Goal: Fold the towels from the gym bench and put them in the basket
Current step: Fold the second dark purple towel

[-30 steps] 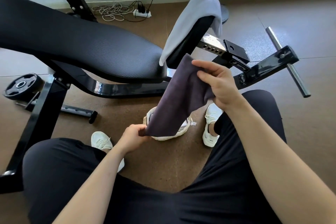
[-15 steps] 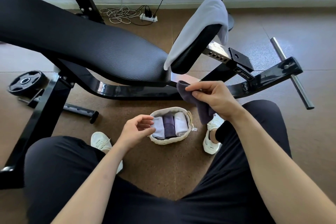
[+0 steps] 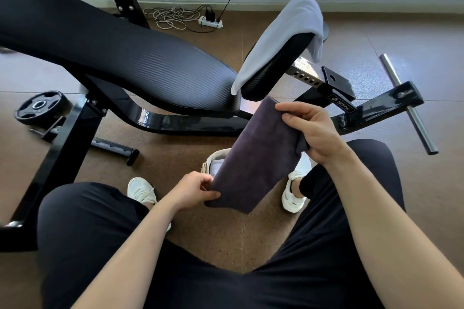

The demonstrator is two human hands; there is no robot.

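A dark purple towel [image 3: 256, 155] is stretched flat between my hands above the floor. My right hand [image 3: 310, 130] grips its upper end near the bench frame. My left hand [image 3: 194, 189] pinches its lower corner. The towel hides most of the small woven basket [image 3: 213, 158] on the floor; only its left rim and a pale folded towel inside show. A light grey towel [image 3: 281, 35] hangs draped over the raised seat pad of the black gym bench [image 3: 120, 57].
My knees in black trousers fill the bottom, my white shoes [image 3: 292, 190] flank the basket. A weight plate [image 3: 40, 106] lies at the left, a steel bar [image 3: 409, 108] sticks out at the right. A power strip [image 3: 211, 21] with cables lies by the wall.
Half a second ago my right hand held the towel bunched up and my left hand was free over the basket. Now my left hand has taken the lower corner and the towel is spread out.
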